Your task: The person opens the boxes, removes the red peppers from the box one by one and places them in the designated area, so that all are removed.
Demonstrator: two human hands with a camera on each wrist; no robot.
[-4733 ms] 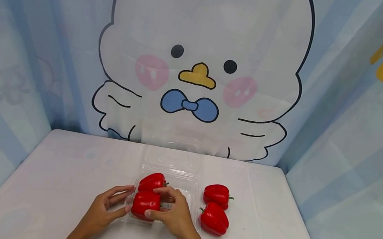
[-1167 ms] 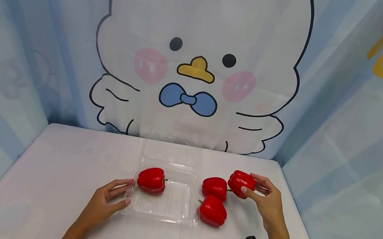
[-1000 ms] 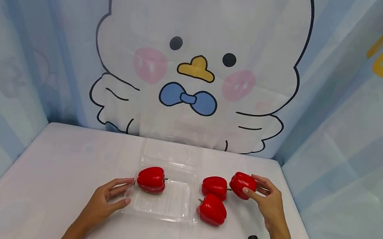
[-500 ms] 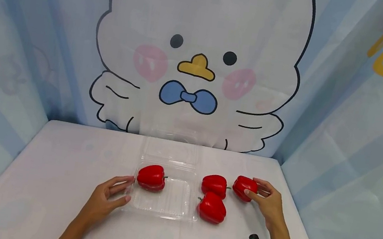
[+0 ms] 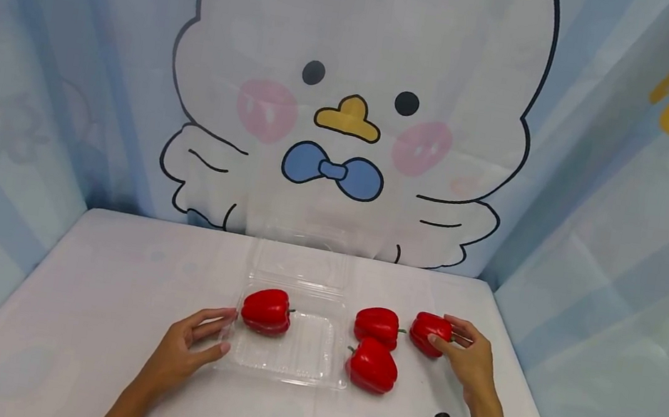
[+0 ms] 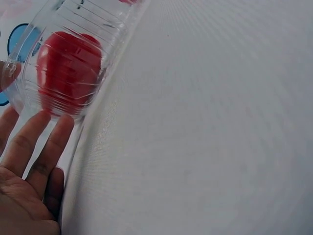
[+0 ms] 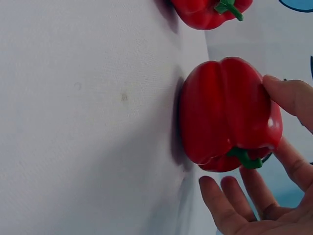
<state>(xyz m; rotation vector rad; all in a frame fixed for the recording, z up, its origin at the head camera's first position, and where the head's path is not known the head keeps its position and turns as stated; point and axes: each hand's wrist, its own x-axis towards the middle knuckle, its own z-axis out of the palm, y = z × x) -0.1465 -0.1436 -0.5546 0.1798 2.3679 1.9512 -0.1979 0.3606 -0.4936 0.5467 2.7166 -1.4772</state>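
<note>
My right hand is at a red bell pepper low on the right side of the table. In the right wrist view, thumb and index finger meet this bell pepper near its green-stem end, while the other fingertips stand apart from it. My left hand touches the left edge of a clear plastic clamshell container, fingers fairly straight. Inside the container, at its left back, lies one bell pepper. The left wrist view shows my left fingertips at the container's wall.
Right of the container lie two more red bell peppers, a rear one and a front one, against each other. The container's lid is raised toward the back curtain. White cloth covers the table.
One bell pepper has gone from the container to the right side of the table in my right hand, then lower. Its stem now shows beside my thumb. My left hand has stayed at the container.
</note>
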